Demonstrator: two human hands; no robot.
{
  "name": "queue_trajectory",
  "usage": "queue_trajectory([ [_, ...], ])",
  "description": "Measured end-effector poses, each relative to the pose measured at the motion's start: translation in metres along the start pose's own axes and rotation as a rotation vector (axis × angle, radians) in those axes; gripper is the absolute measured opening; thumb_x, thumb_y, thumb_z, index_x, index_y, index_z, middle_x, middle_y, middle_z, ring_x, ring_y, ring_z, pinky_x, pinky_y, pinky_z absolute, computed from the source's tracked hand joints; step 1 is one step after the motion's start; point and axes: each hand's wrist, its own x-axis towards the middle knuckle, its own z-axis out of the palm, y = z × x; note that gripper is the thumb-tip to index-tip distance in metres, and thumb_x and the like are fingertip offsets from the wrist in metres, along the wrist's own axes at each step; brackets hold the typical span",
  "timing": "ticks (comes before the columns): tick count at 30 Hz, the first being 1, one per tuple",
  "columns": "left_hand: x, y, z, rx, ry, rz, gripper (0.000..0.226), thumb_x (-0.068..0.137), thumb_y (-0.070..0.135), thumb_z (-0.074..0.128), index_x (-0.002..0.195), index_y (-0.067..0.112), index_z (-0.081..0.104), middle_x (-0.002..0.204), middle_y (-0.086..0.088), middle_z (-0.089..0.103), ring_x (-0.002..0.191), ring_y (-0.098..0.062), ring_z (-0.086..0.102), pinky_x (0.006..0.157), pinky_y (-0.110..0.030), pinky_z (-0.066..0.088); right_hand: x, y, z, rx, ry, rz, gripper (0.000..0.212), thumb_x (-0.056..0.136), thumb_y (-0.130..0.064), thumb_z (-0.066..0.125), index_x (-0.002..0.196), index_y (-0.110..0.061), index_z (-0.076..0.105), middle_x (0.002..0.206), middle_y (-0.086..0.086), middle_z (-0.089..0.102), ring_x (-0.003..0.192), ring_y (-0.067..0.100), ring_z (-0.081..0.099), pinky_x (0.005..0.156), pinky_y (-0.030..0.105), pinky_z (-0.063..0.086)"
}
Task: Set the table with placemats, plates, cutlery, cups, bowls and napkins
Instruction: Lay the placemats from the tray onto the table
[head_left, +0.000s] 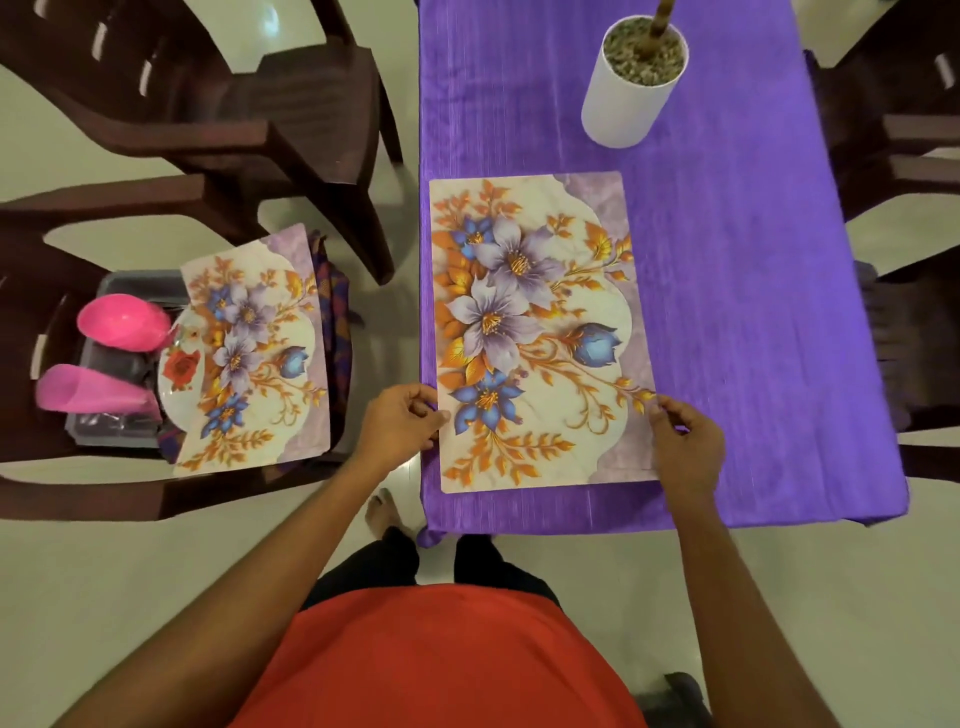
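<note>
A floral placemat (540, 332) lies flat on the purple tablecloth (737, 291) near the table's front left corner. My left hand (400, 426) pinches its left edge and my right hand (685, 441) pinches its right edge. A second floral placemat (260, 353) lies on the brown chair (31, 249) to the left, on top of a white plate with a red rose (179, 374). Two pink cups (124, 319) lie on their sides in a grey tray (111, 431) beside it. Patterned cloth (335, 306) shows under that placemat's right side.
A white cylindrical pot with pebbles (631, 83) stands at the table's far middle. Another brown chair (234, 104) stands at the far left, and more chairs (904, 156) stand along the table's right side. My bare foot (382, 512) is on the pale floor below the table corner.
</note>
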Motion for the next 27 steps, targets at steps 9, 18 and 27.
queue_trajectory([
  [9,-0.006,0.002,0.012,0.304,0.155,0.113,0.039,0.084,0.02,0.079,0.116,0.018,0.057,0.087,0.005,0.063,0.076,-0.011,0.063,0.067,-0.026,0.054,-0.002,0.012,-0.001,-0.021,-0.013,-0.009,0.024,0.096,-0.034,0.067,0.112,-0.018,0.075,0.097,-0.002,0.072,0.083,0.01,0.064,0.065,0.015,0.046],
  [18,-0.007,-0.003,0.016,0.281,0.156,0.159,0.045,0.086,0.011,0.075,0.125,0.018,0.054,0.088,0.002,0.061,0.079,-0.012,0.062,0.072,-0.029,0.056,-0.003,0.018,0.003,-0.129,-0.004,-0.083,0.027,0.097,-0.036,0.066,0.117,-0.02,0.073,0.097,-0.002,0.065,0.083,0.014,0.062,0.068,0.02,0.048],
  [27,-0.004,-0.004,0.008,0.266,0.106,0.18,0.045,0.085,0.009,0.076,0.122,0.019,0.053,0.087,0.001,0.06,0.082,-0.016,0.063,0.075,-0.034,0.058,-0.01,0.016,0.005,-0.335,0.032,-0.171,0.032,0.099,-0.042,0.059,0.12,-0.019,0.071,0.098,0.001,0.062,0.086,0.016,0.059,0.066,0.021,0.042],
])
